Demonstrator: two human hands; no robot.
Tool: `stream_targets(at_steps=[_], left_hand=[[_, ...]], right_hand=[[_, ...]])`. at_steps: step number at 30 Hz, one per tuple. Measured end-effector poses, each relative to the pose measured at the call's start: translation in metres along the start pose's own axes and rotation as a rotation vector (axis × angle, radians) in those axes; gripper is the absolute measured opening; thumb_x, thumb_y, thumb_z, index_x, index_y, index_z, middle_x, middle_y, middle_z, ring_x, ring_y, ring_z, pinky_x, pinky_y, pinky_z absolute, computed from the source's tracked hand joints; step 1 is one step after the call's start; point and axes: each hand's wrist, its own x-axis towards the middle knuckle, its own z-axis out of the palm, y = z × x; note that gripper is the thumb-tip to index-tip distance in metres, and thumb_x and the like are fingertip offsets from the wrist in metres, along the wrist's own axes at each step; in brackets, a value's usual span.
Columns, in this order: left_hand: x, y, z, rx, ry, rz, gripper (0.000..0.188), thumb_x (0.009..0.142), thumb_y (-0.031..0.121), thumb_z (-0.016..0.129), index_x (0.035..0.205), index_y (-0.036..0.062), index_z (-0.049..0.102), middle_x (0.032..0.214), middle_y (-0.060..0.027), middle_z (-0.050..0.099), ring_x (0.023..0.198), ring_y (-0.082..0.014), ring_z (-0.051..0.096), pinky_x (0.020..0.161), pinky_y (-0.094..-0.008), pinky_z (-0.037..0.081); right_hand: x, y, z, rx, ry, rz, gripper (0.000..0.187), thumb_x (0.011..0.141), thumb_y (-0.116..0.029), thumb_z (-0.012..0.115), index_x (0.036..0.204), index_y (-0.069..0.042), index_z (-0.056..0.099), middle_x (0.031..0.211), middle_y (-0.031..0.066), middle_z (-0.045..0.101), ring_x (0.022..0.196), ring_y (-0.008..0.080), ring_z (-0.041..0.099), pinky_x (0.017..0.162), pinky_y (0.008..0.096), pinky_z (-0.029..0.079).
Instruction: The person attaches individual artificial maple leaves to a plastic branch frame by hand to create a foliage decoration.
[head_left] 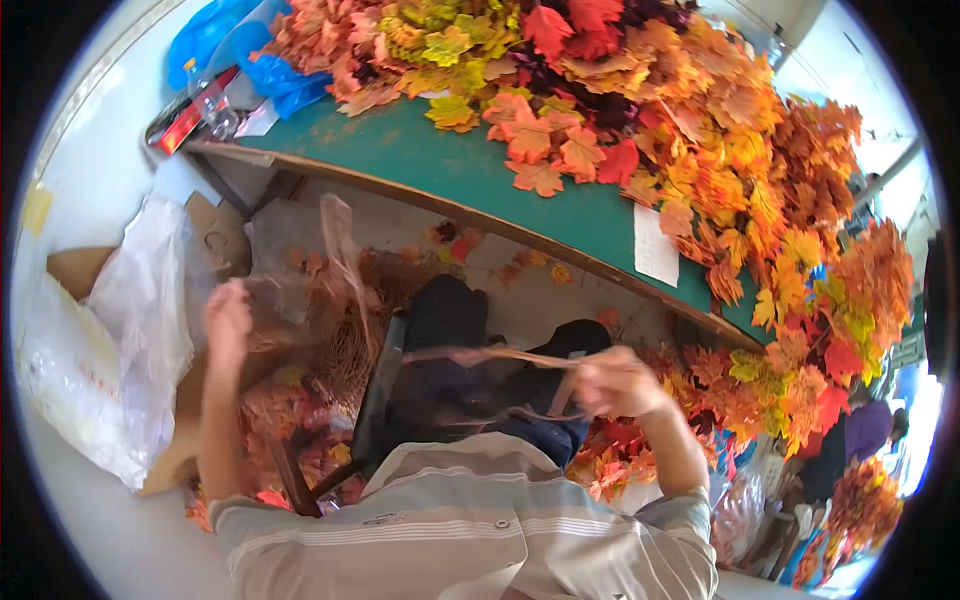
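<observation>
My right hand is closed round a thin brown stem, which runs leftward over my lap and smears with motion. More blurred brown strands hang below that hand. My left hand is raised on the left beside the clear plastic bags, its fingers curled in and blurred. What it grips, if anything, I cannot make out. Between the hands a pale pinkish strip blurs in front of the table's underside. A heap of thin brown stems lies low to the left of my legs.
A green table with a wooden edge crosses ahead, piled with orange, red and yellow artificial leaves. A white paper, a clear bottle and blue plastic lie on it. Plastic bags and cardboard stand left; another person is far right.
</observation>
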Motion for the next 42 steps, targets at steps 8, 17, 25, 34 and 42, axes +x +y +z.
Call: stream_targets(at_steps=[8,17,25,34,42], left_hand=[[0.03,-0.015,-0.075,0.062,0.06,-0.071,0.024,0.089,0.029,0.067,0.078,0.0079,0.06,0.049,0.0109,0.032,0.039,-0.0015,0.025,0.037,-0.0215,0.015],[0.112,-0.106,-0.188,0.438,0.429,0.228,0.022,0.088,0.024,0.063,0.09,0.0028,0.069,0.067,-0.0017,0.061,0.061,-0.0118,0.054,0.059,-0.0293,0.044],[0.071,-0.062,-0.049,0.046,0.297,-0.196,0.019,0.086,0.026,0.068,0.079,0.0084,0.065,0.051,0.0076,0.037,0.039,-0.0053,0.032,0.036,-0.0228,0.024],[0.049,-0.125,0.003,0.485,-0.283,-0.192,0.021,0.091,0.021,0.059,0.083,0.0022,0.065,0.054,0.0003,0.05,0.041,-0.0081,0.046,0.037,-0.0236,0.036],[-0.002,-0.083,0.131,0.855,-0.627,0.241,0.022,0.088,0.019,0.061,0.099,-0.0001,0.066,0.073,-0.013,0.063,0.07,-0.0244,0.063,0.064,-0.034,0.05]], right_hand=[[-0.039,0.008,-0.07,0.275,0.155,-0.119,0.041,0.096,-0.03,0.05,0.064,-0.005,0.048,0.05,-0.0056,0.025,0.042,0.0076,0.021,0.041,0.0264,0.017],[-0.119,0.005,-0.122,0.252,0.341,-0.191,0.038,0.095,-0.029,0.052,0.064,-0.009,0.042,0.049,-0.005,0.023,0.038,0.0072,0.021,0.037,0.0269,0.019],[-0.063,0.025,-0.08,-0.148,0.324,0.008,0.04,0.097,-0.033,0.05,0.079,0.002,0.059,0.049,-0.0058,0.029,0.04,0.0058,0.026,0.04,0.0243,0.021],[-0.033,0.03,-0.059,0.106,0.29,0.093,0.036,0.1,-0.022,0.042,0.087,0.006,0.061,0.051,-0.0043,0.032,0.044,0.0064,0.029,0.044,0.0245,0.026],[-0.021,0.059,-0.051,0.08,0.202,0.002,0.035,0.099,-0.02,0.041,0.104,0.007,0.063,0.06,0.003,0.051,0.057,0.0125,0.051,0.058,0.0263,0.044]])
